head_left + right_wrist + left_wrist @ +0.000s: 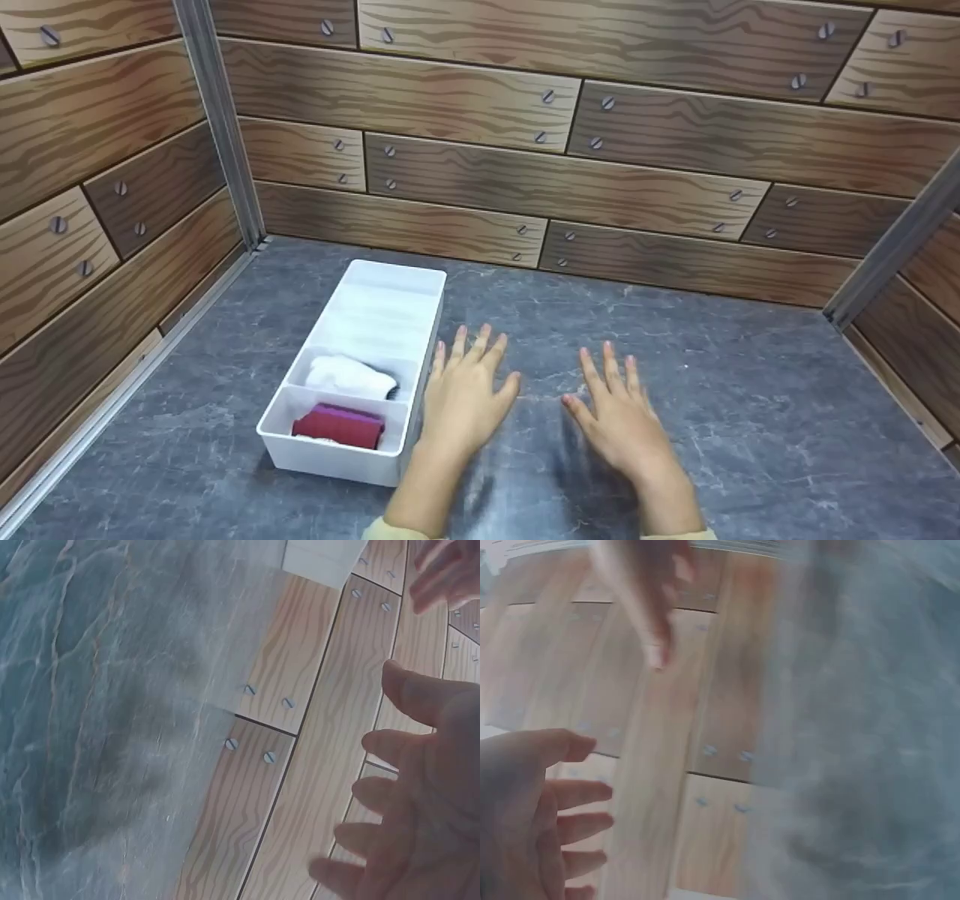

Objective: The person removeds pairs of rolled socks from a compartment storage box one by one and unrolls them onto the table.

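Observation:
My left hand (463,397) hovers palm down with fingers spread, just right of a white divided box (386,309). Nothing is in its grasp. To its right, over the grey table, my right hand (622,427) is likewise spread and holds nothing. In the box's front compartment lies a folded dark red cloth (341,427) with a purple cloth (352,411) behind it. A bundled white cloth (345,376) with a dark edge lies in the middle compartment. The wrist views show the fingers of each hand (540,810) (427,787) extended and apart.
A grey marbled tabletop (750,405) carries the box on its left side. Wood-patterned panels (465,165) wall in the back and both sides, with metal posts (221,112) at the corners.

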Demonstrator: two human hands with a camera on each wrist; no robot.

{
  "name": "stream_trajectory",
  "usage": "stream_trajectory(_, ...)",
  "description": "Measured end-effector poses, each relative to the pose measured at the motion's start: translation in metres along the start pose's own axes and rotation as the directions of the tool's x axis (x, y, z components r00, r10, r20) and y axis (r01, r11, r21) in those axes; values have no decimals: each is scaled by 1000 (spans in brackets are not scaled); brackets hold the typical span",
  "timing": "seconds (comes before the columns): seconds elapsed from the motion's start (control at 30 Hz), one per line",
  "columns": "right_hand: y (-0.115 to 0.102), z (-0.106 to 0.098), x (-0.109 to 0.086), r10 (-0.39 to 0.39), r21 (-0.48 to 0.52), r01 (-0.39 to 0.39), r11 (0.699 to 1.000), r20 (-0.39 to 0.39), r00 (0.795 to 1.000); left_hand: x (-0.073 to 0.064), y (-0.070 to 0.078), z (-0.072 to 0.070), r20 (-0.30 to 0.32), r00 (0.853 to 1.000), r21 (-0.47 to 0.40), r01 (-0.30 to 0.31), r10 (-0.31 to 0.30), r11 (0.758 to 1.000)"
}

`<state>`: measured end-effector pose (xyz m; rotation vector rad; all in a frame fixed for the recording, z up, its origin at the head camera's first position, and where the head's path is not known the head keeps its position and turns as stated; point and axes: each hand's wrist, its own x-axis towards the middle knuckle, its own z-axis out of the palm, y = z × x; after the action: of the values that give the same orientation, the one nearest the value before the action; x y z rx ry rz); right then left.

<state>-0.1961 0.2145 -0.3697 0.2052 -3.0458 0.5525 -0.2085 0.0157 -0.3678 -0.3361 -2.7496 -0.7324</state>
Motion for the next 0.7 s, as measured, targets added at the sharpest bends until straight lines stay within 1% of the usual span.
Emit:
stream_trajectory(0.07,-4,-1,0,-23,49,24,999,-11,1000,-2,-1,-12,-16,1000,-104,-7,5,995)
stream_trajectory(0.13,-7,-1,0,-40,96,41,995,-12,999,-3,-1,-22,-28,1000,-194,-6,0,981)
stream_trajectory(0.23,-12,-1,1,-58,133,58,989,-7,998,-5,-4,-36,-41,999,-276,-3,-8,961)
stream_trajectory(0.3,-16,-1,2,-69,143,69,987,-4,998,-5,-6,-44,-47,999,-297,-1,-13,955)
stream_trajectory(0.4,-21,-1,1,-83,145,82,986,4,997,-6,-11,-54,-66,998,-300,-5,-16,954)
stream_trajectory(0.53,-28,-2,-1,-96,145,95,985,5,995,-8,-19,-65,-85,995,-313,16,-45,950)
stream_trajectory(0.7,-37,2,-2,-128,175,128,976,-10,992,-15,-33,-79,-77,994,-371,50,-84,927)
